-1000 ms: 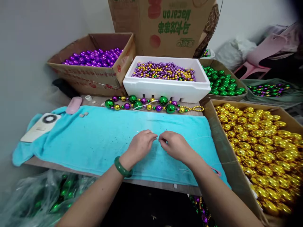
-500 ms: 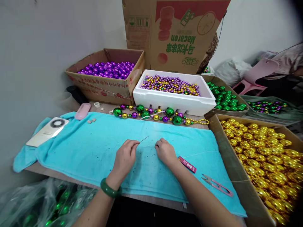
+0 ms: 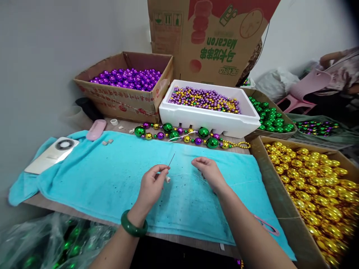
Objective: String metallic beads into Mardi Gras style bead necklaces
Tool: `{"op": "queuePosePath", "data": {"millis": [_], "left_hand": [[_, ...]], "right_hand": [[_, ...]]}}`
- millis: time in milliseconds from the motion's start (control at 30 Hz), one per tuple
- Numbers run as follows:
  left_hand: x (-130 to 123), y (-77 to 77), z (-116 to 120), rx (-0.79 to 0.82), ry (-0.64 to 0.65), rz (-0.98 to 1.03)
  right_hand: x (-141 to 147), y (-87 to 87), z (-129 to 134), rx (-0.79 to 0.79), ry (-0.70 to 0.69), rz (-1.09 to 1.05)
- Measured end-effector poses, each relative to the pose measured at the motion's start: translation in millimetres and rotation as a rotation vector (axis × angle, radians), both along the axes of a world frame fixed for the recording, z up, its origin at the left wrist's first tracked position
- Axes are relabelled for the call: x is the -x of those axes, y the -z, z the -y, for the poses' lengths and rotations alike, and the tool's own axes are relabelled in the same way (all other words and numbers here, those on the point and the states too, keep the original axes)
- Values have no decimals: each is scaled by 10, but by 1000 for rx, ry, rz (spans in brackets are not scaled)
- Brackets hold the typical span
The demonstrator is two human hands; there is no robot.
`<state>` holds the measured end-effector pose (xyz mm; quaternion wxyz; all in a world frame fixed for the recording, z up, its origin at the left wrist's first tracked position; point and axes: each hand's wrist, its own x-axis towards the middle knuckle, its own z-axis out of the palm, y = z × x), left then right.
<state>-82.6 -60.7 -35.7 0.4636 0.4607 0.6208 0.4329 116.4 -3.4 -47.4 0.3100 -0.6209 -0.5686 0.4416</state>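
Note:
My left hand (image 3: 153, 183), with a green bangle (image 3: 134, 224) on its wrist, pinches a thin dark needle (image 3: 171, 160) that points up and away. A small whitish piece (image 3: 167, 179) shows just beside its fingertips. My right hand (image 3: 208, 171) is held to the right of it, thumb and fingertips together; whether something fine is between them is too small to tell. A thin pale thread (image 3: 182, 174) runs over the turquoise towel (image 3: 112, 179) between the hands. Pink-handled snips (image 3: 270, 227) lie partly hidden behind my right forearm.
Behind the towel lies a bead garland (image 3: 174, 134). Around it stand a box of purple balls (image 3: 117, 97), a white foam box (image 3: 207, 119), a box of green balls (image 3: 269, 116) and a box of gold beads (image 3: 280, 201). A phone (image 3: 52, 155) lies left; a person sits far right.
My right hand has moved right and slightly up, away from the left. The needle has tilted more upright. The whitish piece now shows, and the pink packet is no longer visible.

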Motion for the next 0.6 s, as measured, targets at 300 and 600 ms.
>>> {"op": "queuePosePath", "data": {"millis": [300, 600], "left_hand": [[86, -19, -20, -26, -108, 10], [103, 27, -6, 0, -117, -4]], "right_hand": [[317, 210, 186, -321, -514, 654], [312, 269, 80, -217, -329, 445]]}}
